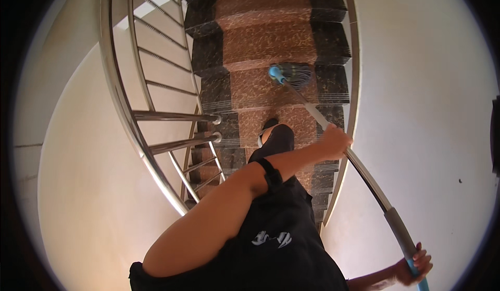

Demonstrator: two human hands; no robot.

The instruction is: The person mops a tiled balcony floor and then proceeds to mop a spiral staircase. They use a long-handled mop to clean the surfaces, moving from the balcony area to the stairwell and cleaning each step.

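A string mop point(296, 76) with grey strands and a light-blue connector rests on a brown stair tread, its strands spread to the right. From it, the silver pole slants toward the lower right. My left hand point(336, 141) is wrapped round the middle of this pole, with the left arm reaching across my body. Lower right, my right hand point(414, 266) is closed round the handle's upper end, which has a grey sleeve and a blue tip. A black band point(271, 174) circles my left arm near the elbow.
Brown steps point(265, 41) with black side borders climb ahead. Along the left runs a metal railing point(117, 72) with horizontal posts and thin bars. A pale wall point(411, 83) stands close on the right. One of my feet point(268, 127) is on a step below the mop.
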